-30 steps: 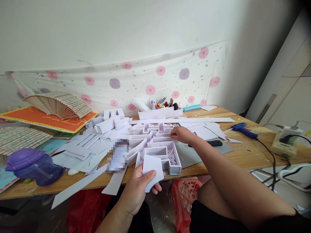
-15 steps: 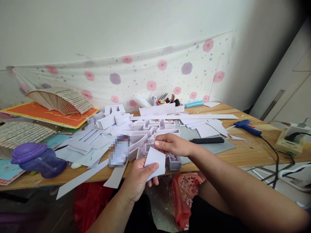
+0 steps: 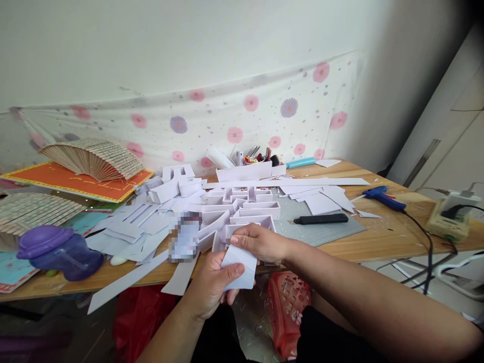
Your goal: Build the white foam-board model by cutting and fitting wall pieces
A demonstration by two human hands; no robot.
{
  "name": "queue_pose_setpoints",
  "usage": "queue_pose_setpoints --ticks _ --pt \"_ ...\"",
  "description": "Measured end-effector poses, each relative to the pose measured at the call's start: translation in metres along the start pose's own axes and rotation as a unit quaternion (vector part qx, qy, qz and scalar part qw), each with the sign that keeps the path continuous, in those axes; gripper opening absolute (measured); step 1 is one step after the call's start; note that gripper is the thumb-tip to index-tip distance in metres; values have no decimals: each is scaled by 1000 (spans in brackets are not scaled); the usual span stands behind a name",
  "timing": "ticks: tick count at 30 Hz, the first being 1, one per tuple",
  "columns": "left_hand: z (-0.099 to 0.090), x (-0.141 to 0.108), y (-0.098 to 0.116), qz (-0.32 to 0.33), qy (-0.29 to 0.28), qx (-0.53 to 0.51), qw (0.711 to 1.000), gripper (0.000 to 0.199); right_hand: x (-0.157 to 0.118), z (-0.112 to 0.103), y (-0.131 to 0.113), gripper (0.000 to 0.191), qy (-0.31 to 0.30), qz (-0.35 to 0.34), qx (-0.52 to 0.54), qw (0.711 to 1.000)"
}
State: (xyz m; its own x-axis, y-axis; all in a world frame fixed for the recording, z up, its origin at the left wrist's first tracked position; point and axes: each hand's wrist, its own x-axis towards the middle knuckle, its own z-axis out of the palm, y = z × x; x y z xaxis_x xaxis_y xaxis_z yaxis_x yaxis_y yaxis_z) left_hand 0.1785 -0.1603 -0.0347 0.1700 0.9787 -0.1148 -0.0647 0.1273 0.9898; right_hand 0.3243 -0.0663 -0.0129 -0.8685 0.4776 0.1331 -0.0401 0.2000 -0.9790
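Note:
A small white card piece point(image 3: 242, 272) is held in front of the table edge. My left hand point(image 3: 214, 285) is closed on its left side, thumb across the face and fingertips showing below. With thumb and fingers, my right hand point(image 3: 260, 243) pinches the upper edge of the same piece. Just behind the hands stands a white card model with several open compartments point(image 3: 253, 206), partly hidden by my right hand. A black utility knife point(image 3: 321, 219) lies on the grey cutting mat point(image 3: 333, 232) to the right.
Loose white card sheets point(image 3: 132, 227) pile up on the left, near a purple-lidded cup point(image 3: 60, 252) and a folding fan point(image 3: 96, 159). On the right lie a blue glue gun point(image 3: 385, 198) and a power strip point(image 3: 449, 219). A red plastic basket point(image 3: 289, 312) stands below the table.
Both hands have moved slightly down with the card piece, which has turned a little. My right hand has shifted left along its top edge, uncovering the knife's tip.

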Motion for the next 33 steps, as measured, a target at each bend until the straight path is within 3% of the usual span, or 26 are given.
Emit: queue_pose_setpoints --ticks 7,10,13,15,18,21,23,27,30,33 --pt "-5 -1 4 38 -36 -13 999 41 2 12 8 52 -12 34 208 977" --pt "-1 -1 5 47 -21 -4 999 38 3 14 8 52 4 41 209 977" --pt "6 -1 3 64 33 -50 996 34 5 9 4 50 61 21 179 982" --pt "9 -1 1 78 83 -109 987 33 7 -3 0 48 137 -15 155 978" --pt "7 0 2 83 159 -171 969 32 7 -35 -4 39 260 -61 49 962" --pt "-3 1 7 89 224 -181 953 28 6 -70 0 23 314 -9 -113 943" --pt "-8 2 9 101 252 -176 946 26 7 -88 8 13 325 26 -222 919" --pt "-10 1 11 107 272 -166 942 28 14 -109 23 32 334 48 -390 857" --pt "-8 1 9 106 273 -164 942 27 20 -115 31 30 319 84 -466 821" --pt "-8 1 6 98 264 -164 946 28 24 -116 36 18 301 98 -501 805"
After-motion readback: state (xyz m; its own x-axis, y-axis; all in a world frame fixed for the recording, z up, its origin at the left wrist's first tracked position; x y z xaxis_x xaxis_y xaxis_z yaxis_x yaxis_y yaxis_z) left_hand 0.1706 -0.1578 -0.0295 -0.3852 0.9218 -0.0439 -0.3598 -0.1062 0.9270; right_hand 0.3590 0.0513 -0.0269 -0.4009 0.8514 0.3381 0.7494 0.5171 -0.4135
